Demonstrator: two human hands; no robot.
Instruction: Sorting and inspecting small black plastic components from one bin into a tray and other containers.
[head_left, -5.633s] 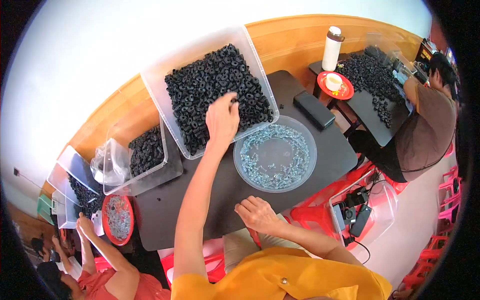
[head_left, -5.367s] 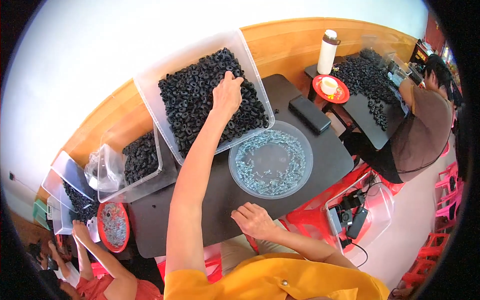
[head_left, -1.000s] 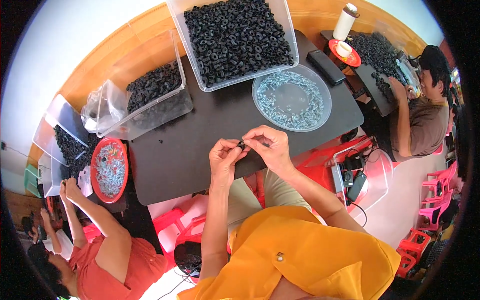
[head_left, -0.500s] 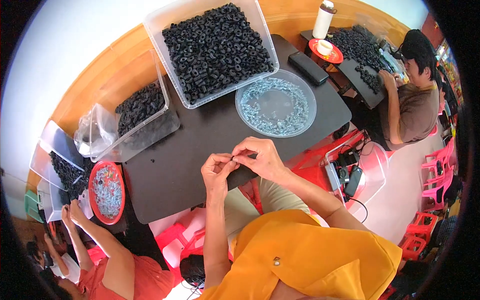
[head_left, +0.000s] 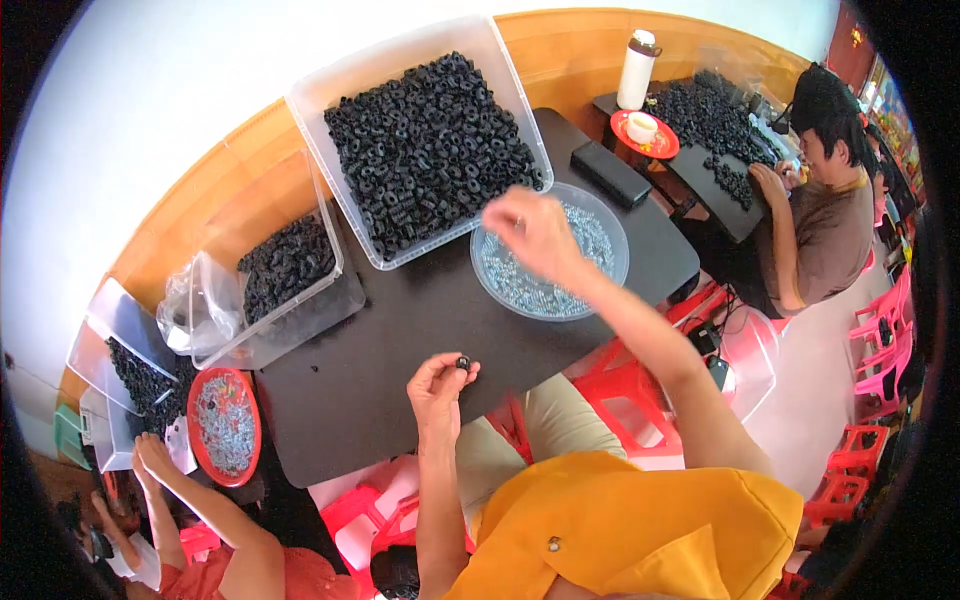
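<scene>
A clear box (head_left: 312, 324) of black parts (head_left: 288, 262) stands at left. Left hand (head_left: 437, 393): fingertips clamped on a small black piece (head_left: 463, 364), over the dark table (head_left: 390, 335). Right hand (head_left: 537, 235): over the round tray (head_left: 550, 316) of silvery pieces (head_left: 592, 235); finger state cannot be told, owing to blur.

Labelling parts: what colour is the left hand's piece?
The piece is black, best seen in the head view.
</scene>
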